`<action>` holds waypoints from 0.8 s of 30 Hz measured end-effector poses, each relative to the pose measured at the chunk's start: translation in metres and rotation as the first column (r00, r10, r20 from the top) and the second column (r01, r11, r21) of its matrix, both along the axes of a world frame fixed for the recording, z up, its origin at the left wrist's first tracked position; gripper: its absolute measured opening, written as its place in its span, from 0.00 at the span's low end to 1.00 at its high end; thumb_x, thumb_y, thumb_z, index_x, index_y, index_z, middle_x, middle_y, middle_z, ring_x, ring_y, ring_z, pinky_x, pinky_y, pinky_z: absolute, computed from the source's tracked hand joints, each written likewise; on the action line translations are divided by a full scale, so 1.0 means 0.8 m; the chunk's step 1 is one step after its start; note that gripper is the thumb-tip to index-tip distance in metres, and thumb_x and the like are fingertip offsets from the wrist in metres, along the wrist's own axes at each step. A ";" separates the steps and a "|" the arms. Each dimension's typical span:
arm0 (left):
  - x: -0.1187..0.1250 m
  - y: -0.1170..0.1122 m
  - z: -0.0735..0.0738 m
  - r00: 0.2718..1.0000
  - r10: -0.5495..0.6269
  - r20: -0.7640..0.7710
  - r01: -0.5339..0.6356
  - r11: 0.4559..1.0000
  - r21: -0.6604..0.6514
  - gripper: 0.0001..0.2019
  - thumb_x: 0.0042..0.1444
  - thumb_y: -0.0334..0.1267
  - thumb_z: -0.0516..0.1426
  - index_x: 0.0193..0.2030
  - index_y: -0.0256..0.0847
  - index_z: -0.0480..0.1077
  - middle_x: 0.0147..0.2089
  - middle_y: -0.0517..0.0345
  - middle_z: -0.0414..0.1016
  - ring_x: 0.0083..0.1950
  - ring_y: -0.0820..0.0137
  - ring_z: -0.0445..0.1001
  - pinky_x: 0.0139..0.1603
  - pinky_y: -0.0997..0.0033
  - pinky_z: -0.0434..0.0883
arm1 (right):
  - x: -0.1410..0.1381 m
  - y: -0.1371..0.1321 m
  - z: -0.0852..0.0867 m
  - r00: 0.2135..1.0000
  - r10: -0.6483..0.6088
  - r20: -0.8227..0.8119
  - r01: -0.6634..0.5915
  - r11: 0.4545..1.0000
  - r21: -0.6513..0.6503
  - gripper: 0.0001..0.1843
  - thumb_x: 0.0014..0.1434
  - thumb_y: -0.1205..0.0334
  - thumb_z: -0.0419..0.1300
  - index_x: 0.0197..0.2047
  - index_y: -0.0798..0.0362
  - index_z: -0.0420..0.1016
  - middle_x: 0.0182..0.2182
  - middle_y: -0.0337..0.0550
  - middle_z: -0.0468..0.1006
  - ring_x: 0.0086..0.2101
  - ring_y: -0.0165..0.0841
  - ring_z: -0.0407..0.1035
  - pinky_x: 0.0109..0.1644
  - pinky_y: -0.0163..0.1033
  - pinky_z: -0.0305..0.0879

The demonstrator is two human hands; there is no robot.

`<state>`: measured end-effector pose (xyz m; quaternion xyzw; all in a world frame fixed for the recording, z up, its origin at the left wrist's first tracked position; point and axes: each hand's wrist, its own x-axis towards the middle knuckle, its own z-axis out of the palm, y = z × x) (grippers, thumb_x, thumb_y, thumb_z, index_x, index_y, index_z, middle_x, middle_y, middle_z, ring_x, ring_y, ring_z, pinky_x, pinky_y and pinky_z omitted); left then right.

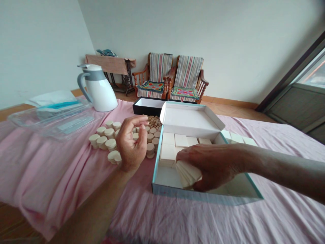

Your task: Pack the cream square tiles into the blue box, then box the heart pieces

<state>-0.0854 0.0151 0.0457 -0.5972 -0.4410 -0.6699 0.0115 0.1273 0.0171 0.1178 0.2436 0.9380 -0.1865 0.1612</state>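
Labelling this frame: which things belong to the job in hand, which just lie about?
Likely in the job: square pieces held by right hand; open box; perhaps round discs near left hand.

Apparently just lying about: jug; clear plastic tray; armchairs.

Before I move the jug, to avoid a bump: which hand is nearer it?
Left. The left hand is front-right of the jug; the right hand farther right, inside the box.

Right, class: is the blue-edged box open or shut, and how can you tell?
The box is open: its lid is folded back, and pale tiles show inside.
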 end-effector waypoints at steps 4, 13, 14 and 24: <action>0.000 -0.001 -0.002 1.000 -0.003 -0.010 0.003 1.000 0.019 0.09 0.59 0.30 0.53 0.45 0.37 0.70 0.45 0.51 0.74 0.42 0.68 0.75 0.47 0.64 0.73 | -0.014 0.007 -0.010 0.987 0.156 -0.035 -0.152 0.984 0.092 0.23 0.45 0.56 0.64 0.45 0.54 0.69 0.37 0.46 0.74 0.36 0.38 0.69 0.38 0.41 0.63; 0.002 -0.003 -0.002 0.999 -0.016 -0.034 0.017 1.000 0.023 0.09 0.58 0.28 0.54 0.45 0.37 0.70 0.44 0.52 0.73 0.45 0.66 0.75 0.51 0.60 0.72 | -0.018 0.011 -0.031 0.932 0.334 -0.138 -0.300 0.928 0.222 0.21 0.44 0.59 0.63 0.42 0.56 0.67 0.34 0.45 0.73 0.34 0.36 0.65 0.40 0.41 0.62; 0.002 -0.003 -0.002 0.999 -0.017 -0.035 0.018 1.000 0.023 0.09 0.58 0.27 0.54 0.45 0.37 0.70 0.44 0.52 0.73 0.45 0.66 0.75 0.52 0.60 0.72 | -0.016 0.010 -0.032 0.933 0.326 -0.150 -0.290 0.931 0.221 0.20 0.45 0.59 0.62 0.42 0.56 0.67 0.34 0.45 0.73 0.35 0.36 0.65 0.42 0.41 0.62; 0.005 -0.004 -0.002 0.998 -0.016 -0.058 0.015 1.000 -0.008 0.08 0.58 0.28 0.54 0.44 0.37 0.70 0.44 0.52 0.73 0.44 0.66 0.75 0.51 0.59 0.72 | -0.015 0.014 -0.039 0.932 0.326 -0.162 -0.284 0.929 0.236 0.26 0.41 0.53 0.65 0.43 0.55 0.66 0.33 0.45 0.73 0.34 0.37 0.64 0.40 0.43 0.60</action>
